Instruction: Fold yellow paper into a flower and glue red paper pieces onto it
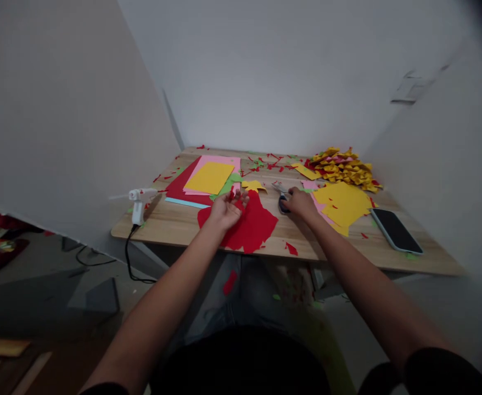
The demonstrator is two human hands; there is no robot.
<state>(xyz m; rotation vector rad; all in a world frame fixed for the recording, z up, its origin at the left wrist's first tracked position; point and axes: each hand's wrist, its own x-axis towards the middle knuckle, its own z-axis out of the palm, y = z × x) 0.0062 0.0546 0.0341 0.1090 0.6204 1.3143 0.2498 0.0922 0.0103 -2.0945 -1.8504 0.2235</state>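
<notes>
My left hand [227, 212] is palm up with its fingers loosely curled and apart, over a cut sheet of red paper [254, 222] at the table's front edge. A small red scrap [231, 193] shows by its fingertips; whether the fingers touch it I cannot tell. To the right, my right hand [301, 203] closes on the dark handles of a pair of scissors [282, 204]. The scissor blades point away and to the left, low over the tabletop. Just beyond the red sheet lies a yellow cut-out paper shape [253, 186].
A white glue gun [137, 211] with a cord stands at the left edge. Coloured paper sheets [210, 177] are stacked at back left. Yellow paper [343, 204], a phone [396, 230] and a pile of yellow paper flowers [342, 167] are on the right. Red and green scraps litter the table.
</notes>
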